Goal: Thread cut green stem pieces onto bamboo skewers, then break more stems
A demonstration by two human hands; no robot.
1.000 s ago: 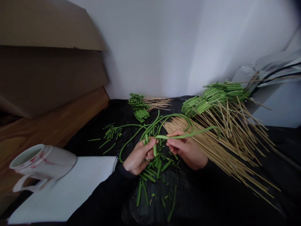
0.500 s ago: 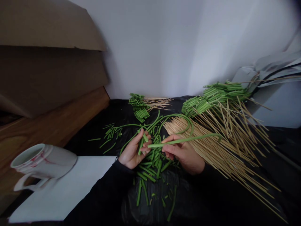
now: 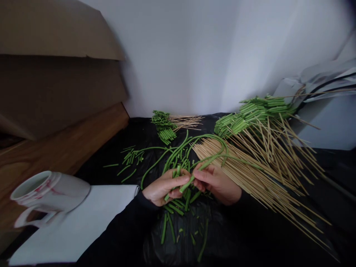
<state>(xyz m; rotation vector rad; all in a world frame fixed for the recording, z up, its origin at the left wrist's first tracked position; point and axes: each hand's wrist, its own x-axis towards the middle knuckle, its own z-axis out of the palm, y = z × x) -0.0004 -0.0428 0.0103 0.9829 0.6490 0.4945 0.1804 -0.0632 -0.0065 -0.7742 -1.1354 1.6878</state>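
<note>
You sit at a black plastic sheet (image 3: 111, 174) laid over the work spot, w/ a white wall past it and a big cardboard box (image 3: 55, 29) far left. A wood board (image 3: 61, 159) runs along the left side. Near left, a white mug w/ red marks (image 3: 50, 196) stands by a white sheet of paper (image 3: 83, 230). On the right lies a big heap of thin wood sticks (image 3: 267, 178), w/ a pile of green bits (image 3: 256, 113) at its far end. A small green bundle (image 3: 164, 128) sits far middle.

Loose cut bits (image 3: 178, 211) lie right under your hands, so they land on the plastic. Your R hand (image 3: 217, 183) pinches a long, bendy green stem (image 3: 211, 159), fingers pressed together to keep it steady. Your L hand (image 3: 165, 189) curls shut by the stem's near end; what it grips is hard to tell. The stem arcs up and right, over the sticks.
</note>
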